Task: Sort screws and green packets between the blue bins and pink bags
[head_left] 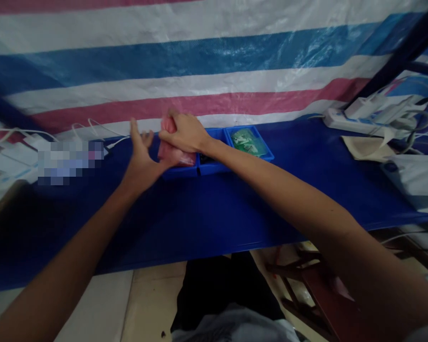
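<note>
Gripped in my right hand (187, 132) is the top of a pink see-through plastic bag (178, 156); the fingers are closed on it. The bag is over the left blue tray (180, 174), and what it contains cannot be made out. My left hand (143, 159) is on the bag's left side with its fingers spread and the thumb reaching to the bag's lower part. Beside it, the middle blue tray (214, 168) has something dark inside, partly hidden by my right wrist. The right blue tray (269, 156) contains a green plastic bag (247, 141) with small pale pieces.
A blue cloth (207, 213) covers the table, with a striped sheet (214, 57) behind it. White power strips (352, 122) and cables lie at the right, near a brown paper piece (367, 147). More white plugs (13, 161) are at the left. A dark red stool (338, 299) stands below.
</note>
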A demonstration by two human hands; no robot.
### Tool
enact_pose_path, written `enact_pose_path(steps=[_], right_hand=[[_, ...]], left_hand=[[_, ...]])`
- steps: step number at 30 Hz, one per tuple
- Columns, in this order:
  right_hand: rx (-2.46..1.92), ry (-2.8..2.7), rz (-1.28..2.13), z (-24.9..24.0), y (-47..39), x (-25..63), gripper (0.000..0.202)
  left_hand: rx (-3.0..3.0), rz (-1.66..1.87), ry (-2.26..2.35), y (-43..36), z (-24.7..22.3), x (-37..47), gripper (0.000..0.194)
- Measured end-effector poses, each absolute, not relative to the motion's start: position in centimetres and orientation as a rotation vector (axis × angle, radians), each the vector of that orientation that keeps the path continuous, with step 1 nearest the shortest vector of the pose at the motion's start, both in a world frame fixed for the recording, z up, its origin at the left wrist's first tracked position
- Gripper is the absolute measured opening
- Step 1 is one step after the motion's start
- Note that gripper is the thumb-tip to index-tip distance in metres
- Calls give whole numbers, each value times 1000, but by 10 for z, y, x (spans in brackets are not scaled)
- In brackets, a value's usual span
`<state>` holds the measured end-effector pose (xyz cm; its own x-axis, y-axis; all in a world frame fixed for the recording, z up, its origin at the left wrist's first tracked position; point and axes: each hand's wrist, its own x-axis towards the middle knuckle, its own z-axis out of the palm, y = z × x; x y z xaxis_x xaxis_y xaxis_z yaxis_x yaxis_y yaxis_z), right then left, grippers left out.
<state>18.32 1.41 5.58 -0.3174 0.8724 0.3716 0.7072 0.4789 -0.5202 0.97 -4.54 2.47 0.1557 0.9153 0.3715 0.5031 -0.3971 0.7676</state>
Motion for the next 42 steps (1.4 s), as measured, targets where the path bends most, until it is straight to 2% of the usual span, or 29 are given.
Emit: enact_pose_path(steps=[4,6,9,13,15,16,19,21,23,29,34,37,39,42], right_hand=[[-1202,-1786,515,73,19,202,22],[-1148,-1733,552,86,9,210,28],[-1027,-1720,595,99,-26,214,35],[-903,-1729,707,92,-89,218,23],[-971,-1768,650,79,-113,224,11],[-1072,-1884,589,71,-122,227,12],[-1256,-2211,194,50,-138,233,36],[-1267,-2307,-114,39,-143,235,41],[-1252,-2347,-251,31,-147,237,44],[-1097,-2327,-10,13,-166,260,50],[-1016,-2382,43,-7,-191,283,79],[-1114,-2455,73,-15,-196,291,89],[-1143,-2483,107,-15,-193,294,93],[-1123,-2503,158,-10,-186,298,96]], left_hand=[[1889,1320,1282,-59,61,12,122],[1801,1343,1263,-75,78,22,126],[1578,1318,1140,-107,89,36,110],[1502,1242,1010,-152,69,40,79],[1544,1150,1034,-171,49,38,70],[1544,1108,1060,-178,38,36,70],[1489,1034,1155,-193,7,34,77],[1485,1022,1223,-198,-6,36,83],[1518,1035,1282,-201,-9,40,85],[1680,1021,1451,-206,7,42,73],[1835,963,1626,-204,0,32,72],[2191,1050,1747,-204,-1,30,56],[2445,1082,1692,-205,3,31,48],[2709,937,1381,-205,6,37,57]])
